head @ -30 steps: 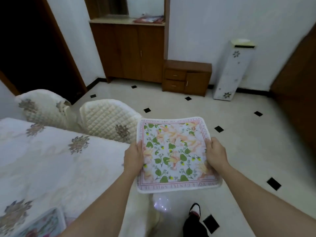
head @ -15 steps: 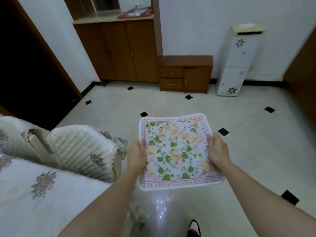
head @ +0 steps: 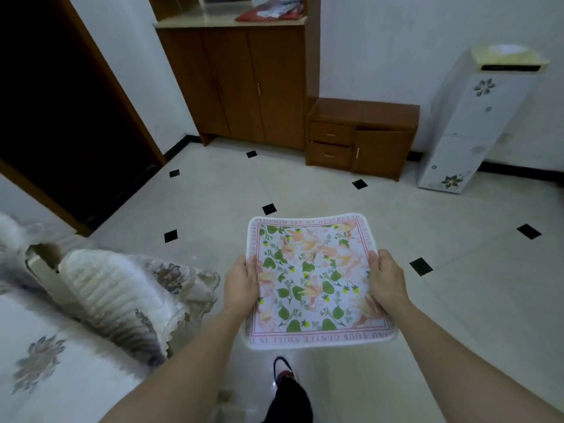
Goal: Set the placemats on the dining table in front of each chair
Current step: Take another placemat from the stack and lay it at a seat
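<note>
over the floor beside the table (head: 45,346), left hand (head: 241,283) and right hand (head: 387,283) fingers pinch opposite side edges of the placemat (head: 314,285), which looks light, thin and semi-stiff.

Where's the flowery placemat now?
Centre of the head view: the placemat, gripped by left hand and right hand, over the floor, right of the chair.

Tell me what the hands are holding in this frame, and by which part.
Both hands hold one floral placemat above the floor: the left hand grips its left edge, the right hand its right edge, thumbs on top.
</note>
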Action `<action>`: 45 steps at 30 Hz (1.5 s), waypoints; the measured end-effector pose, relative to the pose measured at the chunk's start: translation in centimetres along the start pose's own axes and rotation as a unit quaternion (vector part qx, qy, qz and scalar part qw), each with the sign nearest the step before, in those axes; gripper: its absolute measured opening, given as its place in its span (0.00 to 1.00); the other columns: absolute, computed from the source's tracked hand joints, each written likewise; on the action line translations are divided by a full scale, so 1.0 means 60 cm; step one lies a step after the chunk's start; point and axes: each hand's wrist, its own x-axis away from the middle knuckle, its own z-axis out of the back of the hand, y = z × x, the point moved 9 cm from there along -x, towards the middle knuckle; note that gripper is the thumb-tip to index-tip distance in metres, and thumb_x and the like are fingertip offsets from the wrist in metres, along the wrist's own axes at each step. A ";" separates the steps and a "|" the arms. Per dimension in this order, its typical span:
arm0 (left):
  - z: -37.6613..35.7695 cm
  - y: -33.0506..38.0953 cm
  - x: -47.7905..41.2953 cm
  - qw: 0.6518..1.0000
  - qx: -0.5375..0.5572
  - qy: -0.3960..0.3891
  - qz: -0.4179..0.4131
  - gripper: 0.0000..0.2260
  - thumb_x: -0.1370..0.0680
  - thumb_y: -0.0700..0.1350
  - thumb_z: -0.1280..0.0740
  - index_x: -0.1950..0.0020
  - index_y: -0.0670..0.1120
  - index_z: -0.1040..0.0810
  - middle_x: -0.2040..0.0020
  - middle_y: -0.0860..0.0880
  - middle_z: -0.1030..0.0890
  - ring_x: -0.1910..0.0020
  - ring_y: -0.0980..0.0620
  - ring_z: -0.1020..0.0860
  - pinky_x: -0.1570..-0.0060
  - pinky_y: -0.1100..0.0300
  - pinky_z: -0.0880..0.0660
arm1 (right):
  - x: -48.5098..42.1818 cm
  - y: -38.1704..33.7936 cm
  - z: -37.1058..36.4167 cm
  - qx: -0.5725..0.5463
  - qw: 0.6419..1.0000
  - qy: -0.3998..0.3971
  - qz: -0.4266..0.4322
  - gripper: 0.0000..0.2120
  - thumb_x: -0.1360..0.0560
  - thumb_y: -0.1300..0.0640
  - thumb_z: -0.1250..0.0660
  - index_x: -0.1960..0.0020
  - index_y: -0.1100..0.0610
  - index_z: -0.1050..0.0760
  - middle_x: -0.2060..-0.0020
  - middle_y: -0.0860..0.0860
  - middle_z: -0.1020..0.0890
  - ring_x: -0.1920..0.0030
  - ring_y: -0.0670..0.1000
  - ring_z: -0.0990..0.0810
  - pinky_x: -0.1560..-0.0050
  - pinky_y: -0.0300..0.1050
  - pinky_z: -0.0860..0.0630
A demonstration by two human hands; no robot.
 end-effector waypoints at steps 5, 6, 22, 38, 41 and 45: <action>-0.017 -0.003 -0.094 1.000 0.008 0.009 0.019 0.18 0.17 0.55 0.48 0.52 0.46 0.26 0.59 0.49 0.20 0.61 0.51 0.21 0.62 0.55 0.24 | -0.103 -0.028 -0.057 0.013 1.000 -0.020 0.006 0.16 0.17 0.50 0.48 0.55 0.60 0.31 0.63 0.56 0.23 0.62 0.58 0.24 0.62 0.50 0.30; -0.019 -0.004 -0.120 1.000 0.016 0.010 0.023 0.17 0.17 0.55 0.48 0.52 0.45 0.26 0.60 0.49 0.21 0.61 0.51 0.21 0.63 0.55 0.23 | -0.129 -0.041 -0.072 0.015 1.000 -0.023 0.010 0.16 0.17 0.50 0.48 0.55 0.60 0.31 0.63 0.56 0.23 0.61 0.59 0.24 0.62 0.50 0.29; 0.141 -0.013 -0.583 0.990 0.038 0.114 0.075 0.15 0.16 0.51 0.47 0.56 0.45 0.28 0.63 0.54 0.25 0.64 0.57 0.25 0.69 0.65 0.34 | -0.539 -0.353 -0.390 0.034 0.990 -0.104 0.092 0.16 0.17 0.49 0.48 0.54 0.59 0.30 0.61 0.56 0.23 0.59 0.59 0.25 0.60 0.49 0.32; 0.313 -0.136 -0.910 0.945 0.043 0.248 0.208 0.15 0.16 0.51 0.47 0.54 0.43 0.27 0.63 0.53 0.25 0.64 0.55 0.25 0.70 0.66 0.35 | -0.817 -0.673 -0.787 0.028 0.949 -0.248 0.191 0.16 0.17 0.50 0.47 0.54 0.61 0.30 0.64 0.55 0.23 0.62 0.57 0.24 0.62 0.48 0.31; 0.367 -0.148 -0.973 0.926 0.049 0.291 0.235 0.16 0.16 0.51 0.46 0.55 0.44 0.27 0.64 0.53 0.25 0.64 0.53 0.24 0.70 0.66 0.35 | -0.867 -0.768 -0.873 0.033 0.933 -0.282 0.220 0.16 0.17 0.50 0.47 0.55 0.60 0.30 0.65 0.54 0.23 0.63 0.56 0.24 0.62 0.49 0.30; 0.430 -0.188 -1.028 0.895 0.070 0.343 0.278 0.16 0.17 0.52 0.46 0.57 0.45 0.28 0.62 0.50 0.23 0.63 0.52 0.23 0.67 0.60 0.31 | -0.899 -0.892 -0.982 0.031 0.907 -0.332 0.258 0.16 0.17 0.50 0.47 0.56 0.59 0.30 0.65 0.54 0.23 0.64 0.55 0.24 0.63 0.49 0.29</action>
